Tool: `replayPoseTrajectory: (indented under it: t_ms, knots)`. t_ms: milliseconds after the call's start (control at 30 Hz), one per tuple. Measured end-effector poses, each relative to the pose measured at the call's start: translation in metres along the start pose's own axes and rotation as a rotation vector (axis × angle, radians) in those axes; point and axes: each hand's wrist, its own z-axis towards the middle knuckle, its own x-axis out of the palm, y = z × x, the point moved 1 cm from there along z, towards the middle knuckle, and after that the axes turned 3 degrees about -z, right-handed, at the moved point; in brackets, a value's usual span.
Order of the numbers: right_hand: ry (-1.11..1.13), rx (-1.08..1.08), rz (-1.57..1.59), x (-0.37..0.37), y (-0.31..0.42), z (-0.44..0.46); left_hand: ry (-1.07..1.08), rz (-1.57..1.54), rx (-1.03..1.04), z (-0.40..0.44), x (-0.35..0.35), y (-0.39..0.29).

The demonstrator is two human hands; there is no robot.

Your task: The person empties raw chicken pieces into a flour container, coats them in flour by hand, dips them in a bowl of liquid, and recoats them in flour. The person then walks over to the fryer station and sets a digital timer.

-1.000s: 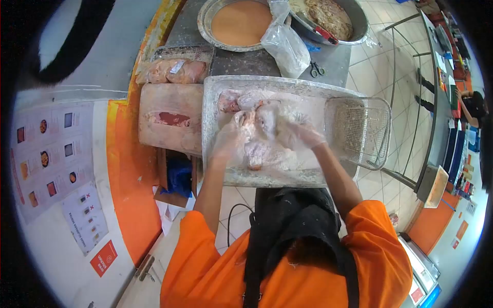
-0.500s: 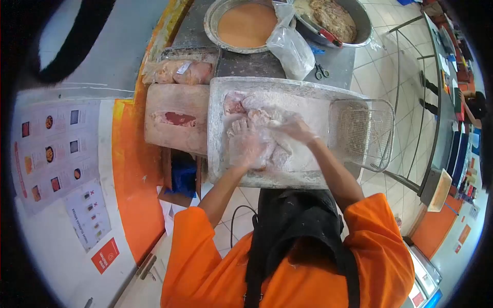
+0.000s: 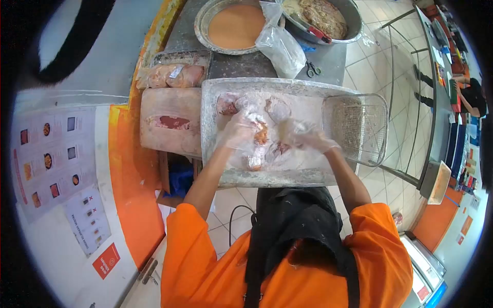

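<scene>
In a large metal tub (image 3: 318, 178) of white flour (image 3: 308, 110) lie several raw chicken pieces. My left hand (image 3: 237, 133), in a clear plastic glove, is at the left half with its fingers curled onto a partly floured orange-brown chicken piece (image 3: 261, 134). My right hand (image 3: 313, 138), gloved too, hovers over the middle of the flour; motion smears its fingers, so I cannot see if they hold anything. Between the hands is another floured chicken piece (image 3: 278, 150). Farther back sit a dusted chicken piece (image 3: 278, 109) and a darker one (image 3: 226, 104).
A wire fry basket (image 3: 355, 128) occupies the tub's right end. Behind are a bowl of orange liquid (image 3: 235, 26), a plastic bag (image 3: 280, 49), scissors (image 3: 313, 69) and a basin of meat (image 3: 323, 20). Packed chicken (image 3: 172, 76) lies left. Another person (image 3: 470, 97) stands far right.
My left hand has gone from lying spread on the flour to curling at a piece. My right hand has shifted slightly down. Orange-brown meat now shows between them, and the pieces are spread apart.
</scene>
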Motion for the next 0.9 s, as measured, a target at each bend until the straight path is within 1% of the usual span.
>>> replayPoseTrajectory:
  t_ms: [67, 100, 167, 233, 267, 333, 367, 433, 467, 500, 567, 633, 700, 767, 800, 833, 867, 900]
  knots:
    - [-0.055, 0.111, -0.022, -0.017, -0.022, 0.01, -0.251, -0.549, -0.023, -0.014, 0.003, -0.003]
    - [-0.063, 0.061, 0.0, -0.018, -0.014, 0.005, -0.297, -0.771, -0.05, -0.016, -0.005, -0.014]
    - [-0.079, -0.04, 0.041, -0.02, 0.003, -0.006, -0.298, -0.963, -0.192, -0.019, -0.028, -0.038]
    - [-0.018, -0.032, 0.117, -0.019, -0.008, 0.005, -0.215, -0.895, -0.42, -0.019, -0.061, -0.068]
    - [0.012, -0.03, 0.155, -0.021, -0.005, 0.01, -0.211, -0.805, -0.505, -0.019, -0.065, -0.067]
    - [-0.171, 0.052, 0.243, -0.032, 0.003, 0.016, -0.238, -0.591, -0.619, -0.021, -0.054, -0.051]
    - [-0.255, 0.094, 0.287, -0.036, 0.009, 0.021, -0.277, -0.457, -0.641, -0.019, -0.041, -0.035]
    - [-0.192, -0.086, -0.001, -0.039, -0.011, 0.073, -0.352, -0.188, -0.642, -0.006, -0.003, 0.008]
    - [-0.166, -0.178, -0.143, -0.032, -0.028, 0.102, -0.382, -0.11, -0.637, 0.0, 0.013, 0.022]
    - [-0.127, -0.354, 0.14, -0.008, -0.05, 0.132, -0.41, -0.05, -0.63, 0.008, 0.027, 0.034]
    - [-0.026, -0.329, 0.284, 0.035, -0.033, 0.156, -0.464, 0.013, -0.6, 0.022, 0.046, 0.049]
    - [0.032, -0.164, 0.156, 0.058, 0.007, 0.14, -0.515, -0.039, -0.541, 0.024, 0.039, 0.045]
    - [0.028, -0.228, 0.192, 0.063, 0.033, 0.117, -0.548, -0.246, -0.426, 0.013, 0.01, 0.026]
    - [0.15, -0.044, -0.248, 0.044, 0.054, 0.095, -0.51, -0.535, -0.293, -0.01, -0.02, -0.007]
    - [0.213, 0.047, -0.474, 0.033, 0.057, 0.087, -0.437, -0.983, -0.352, -0.023, -0.02, -0.016]
    - [0.201, -0.086, -0.347, 0.015, 0.047, 0.075, -0.347, -1.431, -0.401, -0.036, -0.016, -0.022]
    - [0.186, -0.219, -0.219, -0.004, 0.032, 0.065, -0.405, -1.184, -0.288, -0.063, 0.009, 0.008]
    - [0.122, -0.136, -0.121, -0.009, 0.016, 0.065, -0.415, -1.119, -0.472, -0.06, 0.0, 0.0]
